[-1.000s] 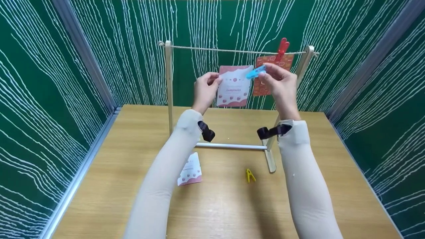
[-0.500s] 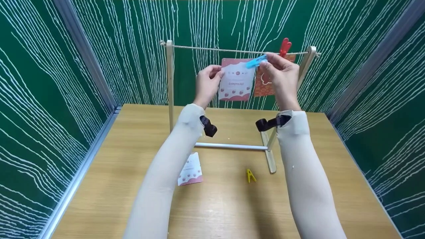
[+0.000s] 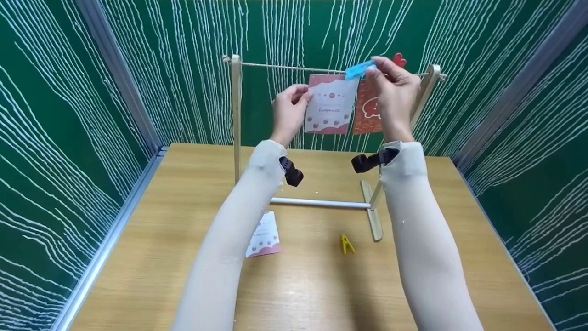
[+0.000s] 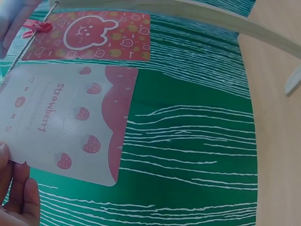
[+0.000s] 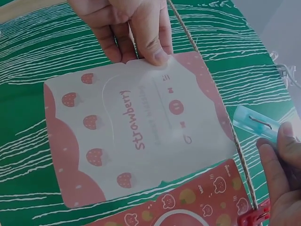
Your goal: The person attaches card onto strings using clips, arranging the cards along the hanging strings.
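Closest in on the desk [image 3: 294, 285], a yellow clip [image 3: 347, 246] sits at five o'clock from the middle of the head view, and a loose card [image 3: 267, 239] lies at seven, partly behind the left sleeve [image 3: 225, 239]. Beyond, a pale rod [image 3: 321, 202] crosses low. Now up high — left hand [image 3: 290, 110] at twelve, pinching the strawberry card [image 3: 328, 112] by its nine o'clock edge, that card held upright at one o'clock, just under the rope [image 3: 285, 67]. Right hand [image 3: 398, 92], two o'clock — pinching the blue clip [image 3: 359, 70], its tip right by the rope and the card's half-past-one corner; contact is hard to tell. Past them, an orange card [image 3: 365, 112] hangs at two from a red clip [image 3: 399, 59], before a green wall [image 3: 197, 101].
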A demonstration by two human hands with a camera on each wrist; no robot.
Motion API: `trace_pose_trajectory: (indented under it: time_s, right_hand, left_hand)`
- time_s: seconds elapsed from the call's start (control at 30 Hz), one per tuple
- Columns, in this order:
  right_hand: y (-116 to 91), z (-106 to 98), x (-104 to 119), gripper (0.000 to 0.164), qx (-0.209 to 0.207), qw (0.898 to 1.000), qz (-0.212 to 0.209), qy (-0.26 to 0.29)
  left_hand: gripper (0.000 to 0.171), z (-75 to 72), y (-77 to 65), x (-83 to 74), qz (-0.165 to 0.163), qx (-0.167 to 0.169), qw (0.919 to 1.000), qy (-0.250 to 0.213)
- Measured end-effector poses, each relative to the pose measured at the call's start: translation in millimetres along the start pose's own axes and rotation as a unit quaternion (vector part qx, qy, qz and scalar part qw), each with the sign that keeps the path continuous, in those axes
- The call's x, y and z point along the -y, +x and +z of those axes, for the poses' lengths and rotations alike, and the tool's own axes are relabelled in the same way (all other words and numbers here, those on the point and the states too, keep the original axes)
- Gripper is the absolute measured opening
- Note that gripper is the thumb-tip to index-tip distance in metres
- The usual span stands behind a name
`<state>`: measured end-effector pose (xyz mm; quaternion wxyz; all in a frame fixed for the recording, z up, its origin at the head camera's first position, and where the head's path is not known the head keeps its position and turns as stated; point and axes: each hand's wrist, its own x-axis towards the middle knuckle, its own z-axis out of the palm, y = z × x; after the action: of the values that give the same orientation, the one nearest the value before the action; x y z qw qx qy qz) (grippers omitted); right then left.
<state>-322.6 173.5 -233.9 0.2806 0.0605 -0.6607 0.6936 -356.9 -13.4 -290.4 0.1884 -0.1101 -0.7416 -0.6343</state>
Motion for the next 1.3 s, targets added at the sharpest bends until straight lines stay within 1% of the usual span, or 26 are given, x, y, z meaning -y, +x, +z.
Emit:
trace_pose_trajectory:
  time_s: [0.07, 0.17, 0.3, 0.43, 0.5, 0.7, 0.83, 0.9, 1.13, 1.2, 1.3]
  right_hand:
    - [1, 3, 2, 0.024, -0.001, 1.0, -0.005, -0.006]
    - [1, 7, 6, 0.024, 0.002, 1.0, -0.012, 0.001]
    - [2, 8, 10, 0.023, 0.003, 1.0, -0.02, 0.001]
    - [5, 11, 12, 0.022, 0.003, 0.999, -0.02, -0.028]
    - [7, 11, 11, 0.023, 0.004, 0.999, -0.014, -0.04]
    - [11, 15, 5, 0.026, 0.014, 0.998, 0.002, -0.054]
    - [12, 17, 4, 0.027, 0.019, 0.996, 0.005, -0.092]
    - [12, 18, 3, 0.027, 0.024, 0.994, 0.002, -0.107]
    - [8, 21, 1, 0.026, 0.04, 0.991, -0.027, -0.126]
    - [7, 22, 1, 0.026, 0.043, 0.988, -0.032, -0.146]
    - [4, 23, 0, 0.028, 0.052, 0.981, -0.051, -0.182]
  left_hand:
    - [0.022, -0.7, 0.4, -1.1, 0.003, 0.0, 1.0, -0.001]
    - [0.023, -1.2, 0.8, -2.4, 0.006, 0.0, 1.0, -0.003]
    - [0.023, 1.6, 1.7, -2.6, 0.011, 0.002, 0.9999, -0.005]
    - [0.023, 2.0, 2.8, -2.3, 0.008, 0.003, 0.9999, -0.01]
    - [0.023, 2.1, 2.5, -1.8, 0.003, 0.005, 0.9999, -0.014]
    - [0.024, 2.2, 1.6, -1.8, -0.004, 0.006, 0.9998, -0.018]
    - [0.024, 1.8, 2.3, -2.1, 0.0, 0.005, 0.9998, -0.019]
    - [0.024, 1.8, 1.8, -2.1, 0.001, 0.005, 0.9998, -0.018]
    - [0.024, 1.6, 1.0, -0.4, 0.004, 0.006, 0.9999, -0.01]
    - [0.024, 1.7, 0.6, 0.4, 0.004, 0.006, 1.0, -0.006]
    - [0.023, 1.9, -0.4, 1.9, 0.004, 0.005, 1.0, 0.002]
